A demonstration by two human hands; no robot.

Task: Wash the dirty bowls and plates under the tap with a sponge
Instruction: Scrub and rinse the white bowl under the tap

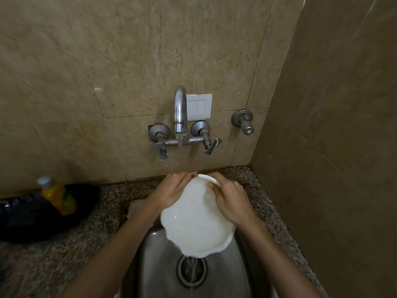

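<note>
A white plate with a scalloped rim (193, 229) is tilted over the steel sink (154, 265), under water running from the wall tap (180, 108). My left hand (171, 190) grips the plate's far left edge. My right hand (231, 201) holds its far right rim, with the thumb pressed on the inner face. Water spills off the plate's low edge toward the drain (191, 269). No sponge is visible in either hand.
A yellow bottle with a pale cap (57, 195) leans in a dark basin (25, 220) on the speckled granite counter (53, 261) at left. Tap handles (211, 145) and a separate valve (243, 121) stick out of the tiled wall. A side wall closes the right.
</note>
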